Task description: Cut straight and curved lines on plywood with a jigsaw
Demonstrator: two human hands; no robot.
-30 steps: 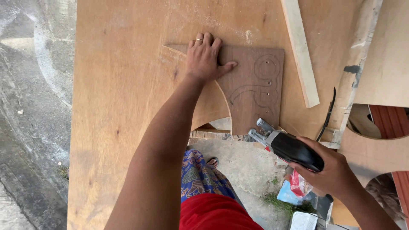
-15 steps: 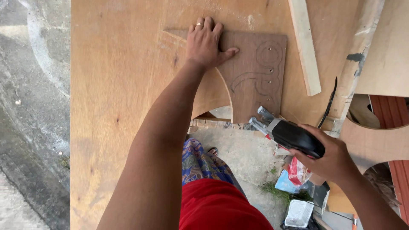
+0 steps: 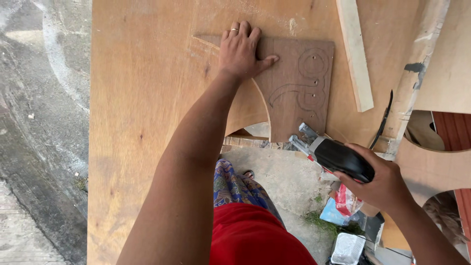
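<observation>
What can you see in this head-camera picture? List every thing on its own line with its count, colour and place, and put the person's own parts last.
plywood sheet: one, light brown, fills the middle, curved cutout at its near edge.
template board: one, darker brown with a drawn scroll pattern, flat on the sheet.
wood strip: one, pale, lies on the sheet at upper right.
jigsaw: one, black and silver, at the sheet's near edge below the template.
curved cut pieces: number unclear, brown, far right.
litter: several bits, red, blue, white, on the ground below.
concrete ground: grey, left.
left hand: flat on the template, ring on one finger.
right hand: grips the jigsaw.
</observation>
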